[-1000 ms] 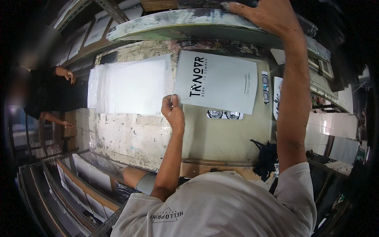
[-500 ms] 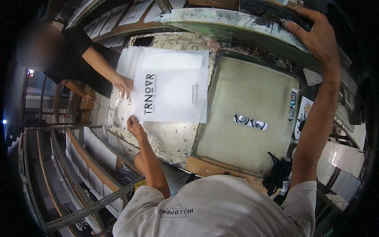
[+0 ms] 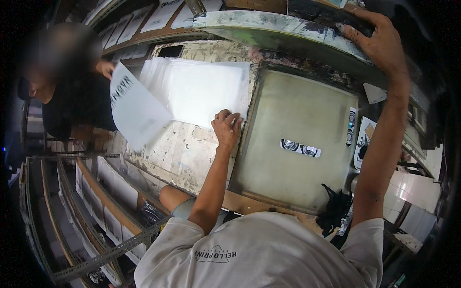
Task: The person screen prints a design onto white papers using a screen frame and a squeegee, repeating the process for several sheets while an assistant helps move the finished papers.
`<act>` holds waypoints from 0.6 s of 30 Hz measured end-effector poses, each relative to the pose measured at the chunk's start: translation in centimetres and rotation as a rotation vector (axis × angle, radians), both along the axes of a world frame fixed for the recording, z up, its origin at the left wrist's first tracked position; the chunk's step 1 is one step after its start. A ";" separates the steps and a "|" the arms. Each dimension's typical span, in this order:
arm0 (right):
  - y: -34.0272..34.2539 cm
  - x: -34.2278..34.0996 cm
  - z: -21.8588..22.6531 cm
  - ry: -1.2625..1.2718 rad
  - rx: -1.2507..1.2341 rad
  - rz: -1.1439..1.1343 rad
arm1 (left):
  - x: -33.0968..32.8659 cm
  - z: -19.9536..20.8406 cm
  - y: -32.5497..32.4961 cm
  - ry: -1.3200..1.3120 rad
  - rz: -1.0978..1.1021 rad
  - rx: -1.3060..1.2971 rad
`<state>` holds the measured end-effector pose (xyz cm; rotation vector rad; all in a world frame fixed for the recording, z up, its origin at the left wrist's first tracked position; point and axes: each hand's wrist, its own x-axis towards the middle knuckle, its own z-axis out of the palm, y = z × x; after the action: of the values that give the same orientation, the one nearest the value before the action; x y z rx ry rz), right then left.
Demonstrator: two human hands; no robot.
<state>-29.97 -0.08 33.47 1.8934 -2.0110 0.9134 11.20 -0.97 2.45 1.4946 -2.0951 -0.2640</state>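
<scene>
A stack of blank white plastic bags (image 3: 201,89) with see-through margins lies fanned on the paint-stained board. At its near right corner is my left hand (image 3: 225,128), its bent fingers closed on the bags' edge. My right hand (image 3: 382,43), dark specks on its skin, is raised at the far right. It grips a dark bar (image 3: 314,13) along the lifted, ink-smeared screen frame (image 3: 269,26). On the left, a co-worker's hand (image 3: 104,68) holds up a printed bag (image 3: 137,105) by its top; the bag curves and hangs over the stack's left side.
A greenish flat panel (image 3: 297,110) with two patterned stickers lies right of the stack. Black crumpled cloth (image 3: 336,209) sits at its near right corner. Metal racks with white bags stand near left (image 3: 115,206) and far left (image 3: 144,26). A phone (image 3: 171,51) lies behind the stack.
The printed bag has left the stack, carried up and left by the co-worker. My left hand has let go of its edge and moved right to the stack's near right corner.
</scene>
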 end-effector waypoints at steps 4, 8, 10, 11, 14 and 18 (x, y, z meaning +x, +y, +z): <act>1.0 6.6 2.9 0.045 -0.033 -0.040 | -0.3 -0.9 -1.1 0.245 -0.083 0.166; 1.0 4.3 3.3 -0.087 0.025 -0.051 | -5.1 5.1 2.3 0.171 -0.431 0.276; 0.8 4.2 3.8 -0.062 0.073 -0.014 | -6.1 4.1 3.6 -0.024 -0.323 0.191; 0.9 4.3 4.0 -0.051 0.098 0.000 | -6.0 2.7 3.6 -0.153 -0.338 0.302; 1.7 6.3 4.0 0.109 -0.004 -0.105 | -8.4 -0.1 3.6 -0.179 -0.434 0.211; 1.3 5.8 5.4 -0.060 0.203 -0.049 | -13.6 -1.5 1.5 -0.128 -0.604 0.170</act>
<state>-24.19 1.24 38.83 1.9293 -2.2511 0.7886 -2.36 0.56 0.94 0.9420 -2.6456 -0.5934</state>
